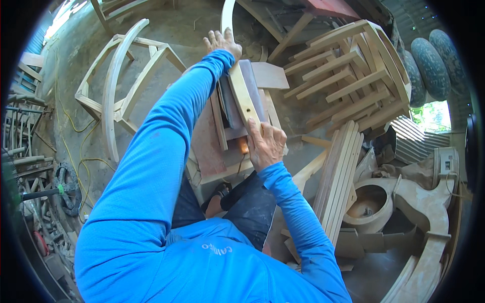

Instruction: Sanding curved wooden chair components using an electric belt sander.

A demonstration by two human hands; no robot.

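A long curved wooden piece (240,95) runs away from me, with a small dark hole near its close end. My left hand (223,44) grips it at the far part, fingers bent over the wood. My right hand (267,144) is closed on the near end, index finger along the top. Beneath the piece is a narrow grey flat bed (256,91) on a wooden stand (212,156). An orange handle-like part (243,145) sits just left of my right hand. The underside of the wood and the fingers beneath it are hidden.
Left stands a wooden frame (144,78) with a curved piece (110,96) leaning on it. A yellow cord (83,159) crosses the floor. Stacked wooden frames (353,70) stand at the right, above long strips (336,177) and a dusty round-housed machine (371,202).
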